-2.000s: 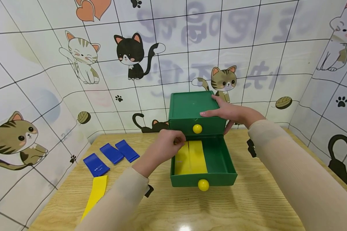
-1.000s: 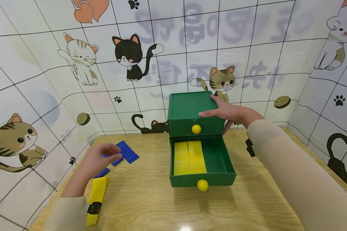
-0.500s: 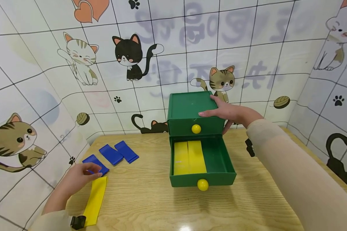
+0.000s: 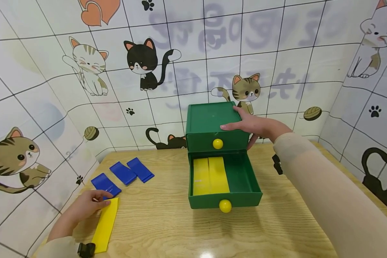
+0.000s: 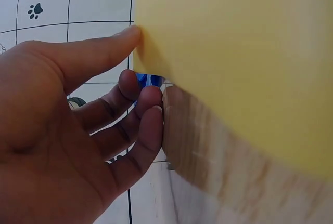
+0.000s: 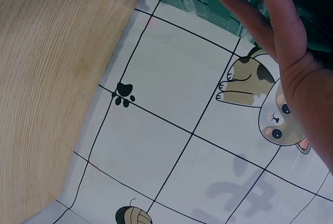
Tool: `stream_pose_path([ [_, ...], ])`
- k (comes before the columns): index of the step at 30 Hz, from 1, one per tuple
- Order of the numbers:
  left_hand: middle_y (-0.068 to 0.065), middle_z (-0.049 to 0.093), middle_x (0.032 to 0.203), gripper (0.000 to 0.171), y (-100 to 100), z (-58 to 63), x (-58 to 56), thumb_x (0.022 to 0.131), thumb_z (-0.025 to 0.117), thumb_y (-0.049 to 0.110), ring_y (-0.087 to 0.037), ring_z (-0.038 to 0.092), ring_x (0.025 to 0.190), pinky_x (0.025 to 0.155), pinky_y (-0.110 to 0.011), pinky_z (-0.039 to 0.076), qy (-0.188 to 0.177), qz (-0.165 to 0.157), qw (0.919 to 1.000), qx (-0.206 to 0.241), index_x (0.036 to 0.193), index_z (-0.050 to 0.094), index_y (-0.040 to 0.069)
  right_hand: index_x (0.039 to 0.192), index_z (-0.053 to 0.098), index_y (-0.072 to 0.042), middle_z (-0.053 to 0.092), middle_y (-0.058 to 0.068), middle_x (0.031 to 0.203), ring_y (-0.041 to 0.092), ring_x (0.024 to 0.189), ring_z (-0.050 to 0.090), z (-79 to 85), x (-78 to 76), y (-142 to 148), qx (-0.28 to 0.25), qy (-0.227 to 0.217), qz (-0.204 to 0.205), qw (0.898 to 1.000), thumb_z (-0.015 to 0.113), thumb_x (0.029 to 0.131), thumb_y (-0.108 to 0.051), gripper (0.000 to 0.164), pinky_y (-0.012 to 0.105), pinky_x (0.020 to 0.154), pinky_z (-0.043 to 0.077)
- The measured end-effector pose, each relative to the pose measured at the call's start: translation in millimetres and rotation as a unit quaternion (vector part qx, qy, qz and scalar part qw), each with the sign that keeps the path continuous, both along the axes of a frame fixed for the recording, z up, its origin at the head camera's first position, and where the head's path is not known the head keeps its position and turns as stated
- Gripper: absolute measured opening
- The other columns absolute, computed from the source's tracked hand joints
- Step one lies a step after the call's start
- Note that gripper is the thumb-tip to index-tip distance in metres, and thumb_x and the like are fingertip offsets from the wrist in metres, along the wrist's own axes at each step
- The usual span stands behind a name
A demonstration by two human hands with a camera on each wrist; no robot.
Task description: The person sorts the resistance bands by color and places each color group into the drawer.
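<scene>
My left hand [image 4: 85, 208] pinches the far end of a flat yellow resistance band [image 4: 106, 227] lying on the table's left side. In the left wrist view the thumb presses on the band [image 5: 234, 42]; the index finger is hidden behind it, and the other fingers curl loosely. My right hand [image 4: 254, 125] rests on the top edge and right side of a green two-drawer box [image 4: 213, 116], fingers fairly straight. The lower drawer [image 4: 242, 173] is pulled out. Two yellow bands [image 4: 209, 175] lie side by side in its left part.
Several blue folded bands [image 4: 124, 172] lie at the table's back left, one just beyond my left hand. The upper drawer is closed, with a yellow knob [image 4: 217, 144]. Behind the wooden table [image 4: 158, 211] hangs a white grid sheet with cartoon cats.
My left hand has left the drawer, moved left over the blue bands, then come down and back to pinch the yellow band's end. The right hand keeps its place on the box.
</scene>
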State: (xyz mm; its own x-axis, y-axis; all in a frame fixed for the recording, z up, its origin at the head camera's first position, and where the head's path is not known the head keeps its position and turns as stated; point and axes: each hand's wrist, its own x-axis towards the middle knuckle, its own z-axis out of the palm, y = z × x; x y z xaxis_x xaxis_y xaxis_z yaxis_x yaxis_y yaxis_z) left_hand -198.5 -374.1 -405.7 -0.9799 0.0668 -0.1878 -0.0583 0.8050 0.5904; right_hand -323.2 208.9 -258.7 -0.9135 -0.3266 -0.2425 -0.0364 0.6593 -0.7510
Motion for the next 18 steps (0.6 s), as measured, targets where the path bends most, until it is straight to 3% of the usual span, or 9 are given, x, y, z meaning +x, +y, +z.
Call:
stream_pose_path([
  [7,-0.003,0.053,0.084,0.027,-0.5,-2.1,1.0,0.104,0.07,0.02,-0.018,0.051,0.072,0.06,-0.027,0.043,-0.012,0.002,0.9998,0.017,0.123,0.074,0.002,0.167,-0.021,-0.039,-0.018,0.014,0.179,0.054,0.155,0.031,0.9,2.2,-0.3,-0.004,0.001,-0.004,1.0,0.072,0.091,-0.071,0.125,0.053,0.075,0.066],
  [11,-0.005,0.054,0.087,0.026,1.0,-0.2,0.6,0.103,0.071,0.021,-0.019,0.051,0.076,0.062,-0.028,0.043,-0.008,0.007,0.9999,0.01,0.121,0.073,0.002,0.167,-0.022,-0.04,-0.018,0.015,0.179,0.054,0.155,0.032,1.0,2.7,-0.2,-0.004,0.0,-0.004,1.0,0.072,0.09,-0.071,0.125,0.052,0.075,0.066],
  [18,-0.008,0.067,0.104,0.021,6.2,16.1,4.8,0.103,0.07,0.019,-0.02,0.06,0.09,0.071,-0.03,0.051,0.021,0.009,0.9997,-0.003,0.115,0.071,0.002,0.167,-0.022,-0.039,-0.019,0.016,0.178,0.055,0.155,0.031,2.6,3.8,-0.1,-0.001,0.0,0.001,1.0,0.07,0.092,-0.07,0.123,0.053,0.077,0.066],
])
